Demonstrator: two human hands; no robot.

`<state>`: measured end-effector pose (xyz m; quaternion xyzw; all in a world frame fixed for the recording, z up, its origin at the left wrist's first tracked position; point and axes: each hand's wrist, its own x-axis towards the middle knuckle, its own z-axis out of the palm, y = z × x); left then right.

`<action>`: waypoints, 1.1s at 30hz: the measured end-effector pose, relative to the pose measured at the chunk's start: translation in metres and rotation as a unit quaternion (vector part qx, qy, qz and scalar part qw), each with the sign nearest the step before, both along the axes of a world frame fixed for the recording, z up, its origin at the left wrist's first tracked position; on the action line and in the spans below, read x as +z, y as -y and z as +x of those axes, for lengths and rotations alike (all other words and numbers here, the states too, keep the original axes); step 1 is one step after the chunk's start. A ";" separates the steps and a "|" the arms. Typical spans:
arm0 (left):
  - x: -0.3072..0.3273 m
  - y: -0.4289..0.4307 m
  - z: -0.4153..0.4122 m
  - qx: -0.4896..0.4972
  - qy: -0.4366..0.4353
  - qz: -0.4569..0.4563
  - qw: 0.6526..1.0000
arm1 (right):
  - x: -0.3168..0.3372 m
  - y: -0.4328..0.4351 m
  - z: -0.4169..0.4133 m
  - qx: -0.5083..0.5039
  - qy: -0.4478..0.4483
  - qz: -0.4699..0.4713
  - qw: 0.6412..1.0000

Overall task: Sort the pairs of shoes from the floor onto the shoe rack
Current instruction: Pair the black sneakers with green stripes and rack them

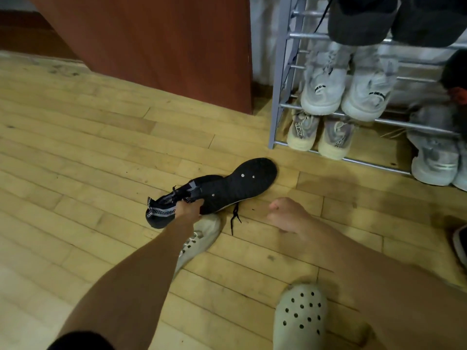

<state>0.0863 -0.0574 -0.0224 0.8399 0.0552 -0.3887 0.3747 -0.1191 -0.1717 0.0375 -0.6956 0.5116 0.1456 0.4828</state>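
A person's left hand (pixel 188 209) grips a black shoe (pixel 235 185) by its collar, sole turned up, over a pale sneaker (pixel 204 233) on the wooden floor (pixel 75 147). Just right of the shoe, the right hand (pixel 285 215) hovers empty, fingers loosely curled. The metal shoe rack (pixel 279 97) stands beyond.

One rack (pixel 278 97), one clog (pixel 300 317), two hands (pixel 188 210) (pixel 285 215)

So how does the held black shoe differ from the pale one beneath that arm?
The left hand grips the black shoe, sole turned up; the pale sneaker lies on the floor, laces up. The pale sneaker is partly behind the forearm; the black shoe is mostly in view. Both have laces.
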 end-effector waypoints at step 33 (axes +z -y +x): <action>-0.006 -0.012 -0.118 -0.397 0.067 0.089 0.911 | 0.011 -0.033 -0.052 -0.002 -0.038 0.005 0.999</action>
